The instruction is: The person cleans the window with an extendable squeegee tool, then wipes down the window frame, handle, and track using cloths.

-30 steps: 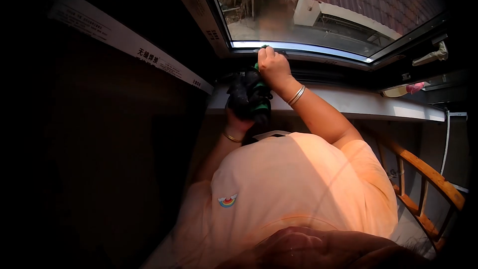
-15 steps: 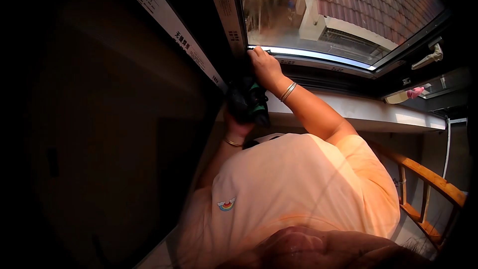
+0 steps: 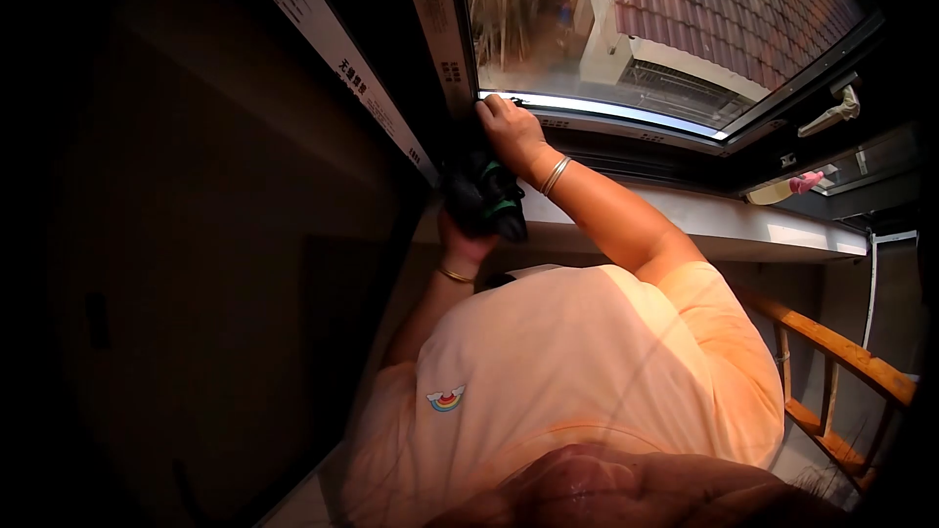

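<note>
My right hand (image 3: 511, 129), with silver bangles at the wrist, is at the lower left corner of the window (image 3: 685, 132). Its fingers are curled against the frame; what they pinch, if anything, is hidden. A small dark piece shows on the bright sill strip beside them. Lower and to the left, my left hand (image 3: 466, 241), with a gold bangle, is closed under a black object with green parts (image 3: 481, 198). Deep shadow hides that object's exact kind and most of the left fingers. Its upper end lies close under my right hand, near the dark frame upright.
Printed protective film (image 3: 357, 78) runs along the frame at left. A window handle (image 3: 831, 112) sticks out at right. Below the window runs a white ledge (image 3: 685, 220), with a pink-topped bottle (image 3: 804, 182) at right. A wooden ladder-like frame (image 3: 831, 352) stands at lower right.
The view has shifted slightly, moving the window a little leftward. Both hands keep nearly the same places, and the black and green object is tilted slightly differently.
</note>
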A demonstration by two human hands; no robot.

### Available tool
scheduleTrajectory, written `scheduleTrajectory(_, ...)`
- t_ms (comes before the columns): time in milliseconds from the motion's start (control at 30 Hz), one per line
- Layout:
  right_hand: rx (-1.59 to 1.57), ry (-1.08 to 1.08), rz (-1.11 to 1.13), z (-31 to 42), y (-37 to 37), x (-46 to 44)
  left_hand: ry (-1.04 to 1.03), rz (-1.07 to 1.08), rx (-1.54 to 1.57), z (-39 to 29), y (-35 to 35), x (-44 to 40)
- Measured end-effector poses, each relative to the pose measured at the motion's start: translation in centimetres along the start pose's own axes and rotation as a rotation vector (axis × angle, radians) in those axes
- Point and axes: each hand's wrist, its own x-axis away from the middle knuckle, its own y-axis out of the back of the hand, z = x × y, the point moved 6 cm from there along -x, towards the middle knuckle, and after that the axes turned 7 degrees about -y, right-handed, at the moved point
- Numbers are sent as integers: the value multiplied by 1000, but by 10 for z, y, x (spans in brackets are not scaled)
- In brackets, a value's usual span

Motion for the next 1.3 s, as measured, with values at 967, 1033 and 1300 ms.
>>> scheduleTrajectory(967,221,-217,-51,-135,103,96,426,7,-166,130,-30,-46)
scheduleTrajectory(1033,245,-275,-35,-162,121,117,485,12,-162,160,-42,-52)
scheduleTrajectory(1300,337,-493,-140,-272,192,196,669,-57,-247,277,-45,-84)
